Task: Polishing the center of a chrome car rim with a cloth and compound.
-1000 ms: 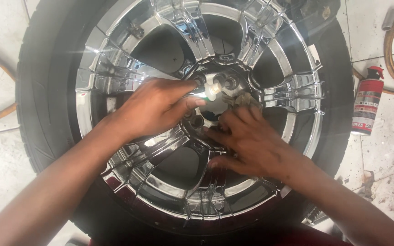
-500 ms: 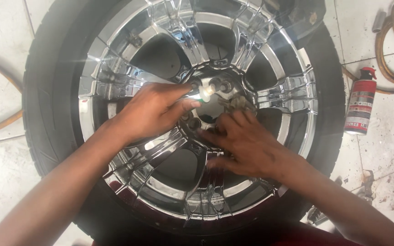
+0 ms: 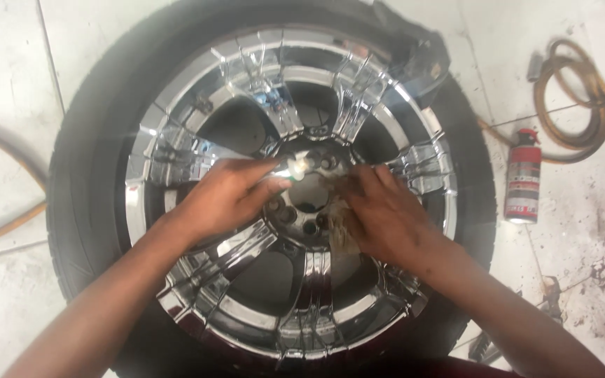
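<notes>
A chrome alloy wheel in its black tyre lies flat on the tiled floor. The left hand pinches a small shiny part at the hub's upper edge; glare hides what it is. The right hand rests on the hub's right side, fingers loosely curled over a blurred brownish patch; whether they grasp anything cannot be told. A red spray can lies near a coiled hose, cut off at the edge.

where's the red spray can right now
In the head view the red spray can lies on the tiled floor right of the tyre, just below the coiled hose, beyond the right hand.
</notes>
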